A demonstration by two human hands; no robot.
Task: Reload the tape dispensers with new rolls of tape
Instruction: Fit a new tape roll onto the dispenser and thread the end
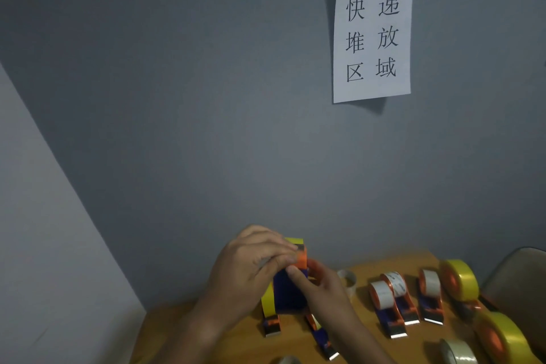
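Both forearms enter from the lower edge and meet above the wooden table (384, 267). Left hand (248, 272): fingers curled over the upper end of a raised tape dispenser (288, 289), fingertips resting on its orange top piece, where a strip of yellow tape (294, 241) shows just above them. Right hand (319, 284): thumb pressed against the dark blue face of the same dispenser; remaining fingers wrap behind it and are mostly hidden, so their exact placement cannot be told. The dispenser is held clear of the table, upright, between the two hands; a band of yellow tape runs down its left side toward the cutter end below.

On the table to the right, a clear roll (347, 279) stands near the right hand. Beyond it, three loaded dispensers (404, 298) with whitish tape lie side by side, cutter ends toward the camera. Further right, two yellow rolls (461, 279) on orange cores lie at the table edge. A grey-white roll (459, 353) sits at the bottom edge.

A paper sign (372, 35) with printed characters hangs on the grey wall (177, 97).
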